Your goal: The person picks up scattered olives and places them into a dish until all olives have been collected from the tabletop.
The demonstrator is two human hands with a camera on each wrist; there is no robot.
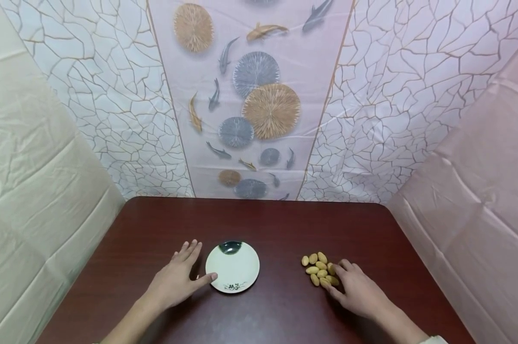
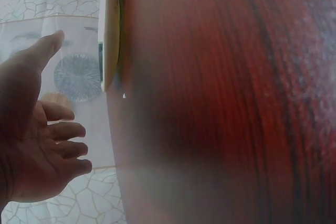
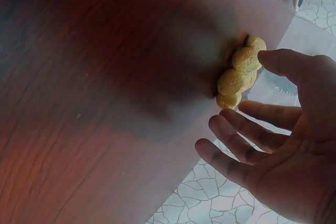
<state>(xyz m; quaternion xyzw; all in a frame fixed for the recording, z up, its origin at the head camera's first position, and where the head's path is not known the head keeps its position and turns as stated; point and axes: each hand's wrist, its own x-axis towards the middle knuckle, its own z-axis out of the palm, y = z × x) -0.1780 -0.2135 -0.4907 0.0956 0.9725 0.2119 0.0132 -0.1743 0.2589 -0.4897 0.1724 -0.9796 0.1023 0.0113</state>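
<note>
A round white plate (image 1: pixel 232 272) with a dark green patch at its far rim and a small floral print at its near rim lies left of the middle. My left hand (image 1: pixel 177 278) is beside it, fingers spread, its thumb over the plate's left rim. To the right lies a loose group of several yellowish, oval, wrinkled fruits (image 1: pixel 321 273), like preserved olives. My right hand (image 1: pixel 359 289) is at their right side, with thumb and index fingertip right at the nearest ones. In the right wrist view, its fingers (image 3: pixel 226 161) are spread and gently bent, the thumb overlapping a fruit.
The plate and fruits lie on a dark red-brown wooden table (image 1: pixel 276 224) with rounded far corners. Behind it hangs a cloth (image 1: pixel 263 157) printed with fish and round leaf shapes. Pale cloth walls (image 1: pixel 469 205) stand close on the left and right.
</note>
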